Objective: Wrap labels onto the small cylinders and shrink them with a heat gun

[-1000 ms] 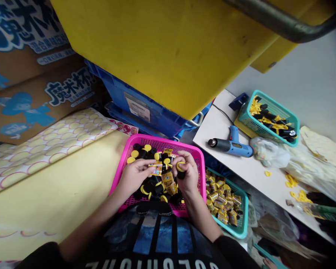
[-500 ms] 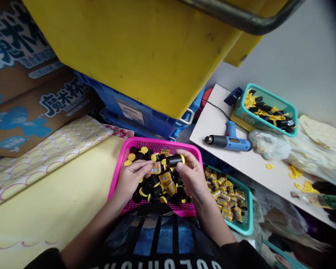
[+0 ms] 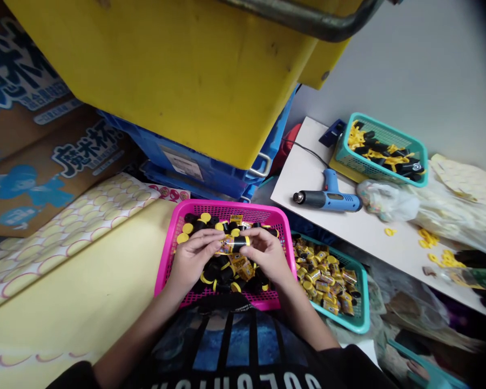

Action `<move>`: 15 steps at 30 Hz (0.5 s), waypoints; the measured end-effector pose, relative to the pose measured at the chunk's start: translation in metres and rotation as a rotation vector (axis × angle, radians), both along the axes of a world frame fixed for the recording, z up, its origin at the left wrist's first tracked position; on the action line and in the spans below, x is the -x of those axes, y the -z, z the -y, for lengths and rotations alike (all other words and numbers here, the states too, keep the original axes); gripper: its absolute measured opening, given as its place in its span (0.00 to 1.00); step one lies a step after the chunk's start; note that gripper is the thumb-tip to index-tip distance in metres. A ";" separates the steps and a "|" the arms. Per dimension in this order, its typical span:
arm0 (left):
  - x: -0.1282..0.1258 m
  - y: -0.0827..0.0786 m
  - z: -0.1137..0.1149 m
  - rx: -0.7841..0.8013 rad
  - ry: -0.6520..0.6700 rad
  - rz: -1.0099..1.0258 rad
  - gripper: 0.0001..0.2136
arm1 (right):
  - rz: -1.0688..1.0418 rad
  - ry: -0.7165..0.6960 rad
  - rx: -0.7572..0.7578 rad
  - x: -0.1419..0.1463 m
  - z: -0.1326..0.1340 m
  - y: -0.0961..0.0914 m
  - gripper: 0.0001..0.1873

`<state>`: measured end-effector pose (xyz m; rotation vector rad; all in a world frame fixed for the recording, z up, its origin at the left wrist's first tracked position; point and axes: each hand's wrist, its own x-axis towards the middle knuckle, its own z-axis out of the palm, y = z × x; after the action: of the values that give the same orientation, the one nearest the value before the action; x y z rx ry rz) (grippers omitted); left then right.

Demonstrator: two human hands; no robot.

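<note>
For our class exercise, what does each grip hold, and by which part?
The left grip pinches the printed sleeve by its left end; the right grip holds the black container by its yellow-capped end.

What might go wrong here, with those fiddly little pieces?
The thin printed sleeve in the left hand might crease against the black container in the right hand.
A fingertip slip could drop the container among the similar pieces in the pink basket.
The blue heat gun lies near the table's edge, so a bump might knock it off.
</note>
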<state>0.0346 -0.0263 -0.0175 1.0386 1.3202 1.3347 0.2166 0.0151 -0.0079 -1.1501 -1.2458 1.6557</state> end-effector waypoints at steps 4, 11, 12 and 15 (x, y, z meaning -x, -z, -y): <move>-0.002 -0.009 -0.001 0.031 0.050 0.015 0.13 | -0.044 0.018 -0.036 0.006 0.004 0.005 0.23; -0.007 -0.016 0.003 0.052 0.123 0.077 0.13 | -0.282 -0.023 0.074 0.022 0.018 0.013 0.23; -0.009 -0.017 0.003 0.059 0.129 0.086 0.13 | -0.336 -0.049 0.152 0.025 0.020 0.015 0.25; -0.012 -0.019 0.005 0.075 0.114 0.076 0.12 | -0.406 -0.081 0.248 0.033 0.021 0.023 0.27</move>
<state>0.0468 -0.0309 0.0013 0.9877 1.2273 1.2187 0.1838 -0.0062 -0.0304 -0.8498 -0.8570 2.0246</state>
